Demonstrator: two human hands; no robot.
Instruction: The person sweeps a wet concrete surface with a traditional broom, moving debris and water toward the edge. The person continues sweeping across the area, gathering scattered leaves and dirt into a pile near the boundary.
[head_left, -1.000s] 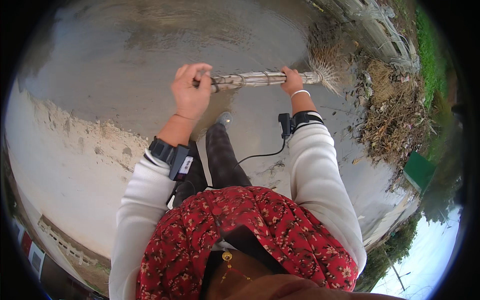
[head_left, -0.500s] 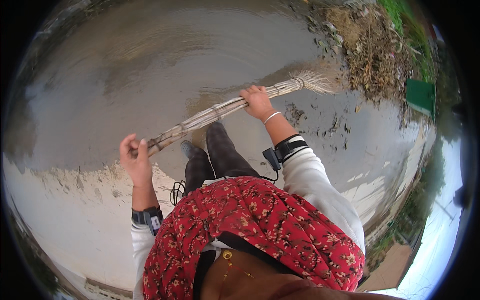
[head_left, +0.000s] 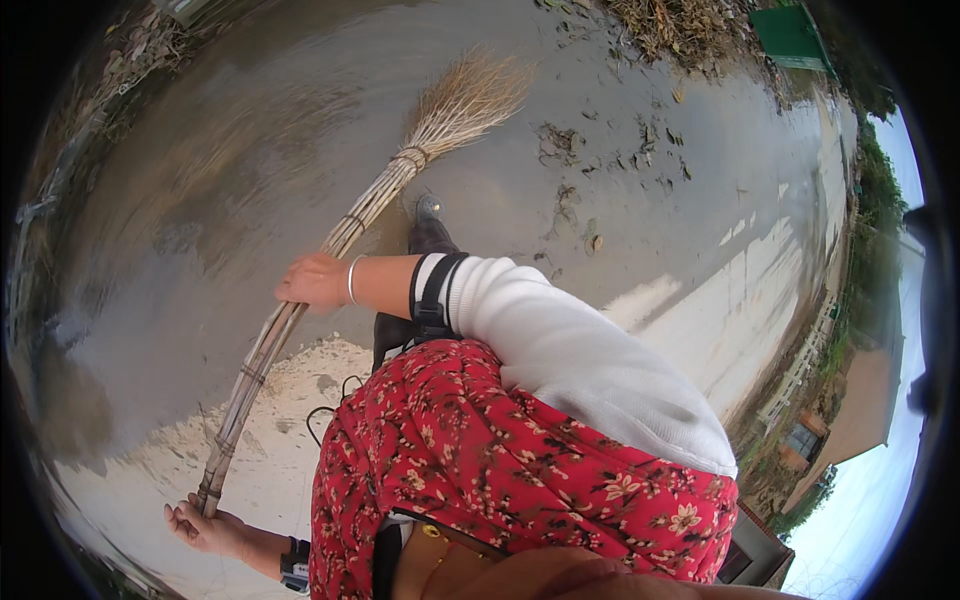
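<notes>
A long twig broom (head_left: 365,212), its pale stalks bound with several dark ties, slants across the left of the view. Its spread bristle head points up and away over the wet ground. My right hand (head_left: 316,281), with a bangle at its wrist, is wrapped round the middle of the broom's handle. At lower left my left hand (head_left: 206,526) holds the handle's butt end, its fingers partly curled. Whether the bristles touch the ground is hard to tell. A dark boot (head_left: 429,208) shows just beside the broom, beyond my right forearm.
Muddy water (head_left: 270,130) covers much of the paved ground. Loose wet leaves (head_left: 560,143) lie to the right of the bristles. Farther off are a heap of dry plant debris (head_left: 685,35) and a green bin-like object (head_left: 788,38). Pale, drier paving (head_left: 290,400) lies near my left side.
The broom has swung leftward, its bristles leaving the debris heap's side. My right hand has moved left across my body, and my left hand has gone lower and left. The view has turned too.
</notes>
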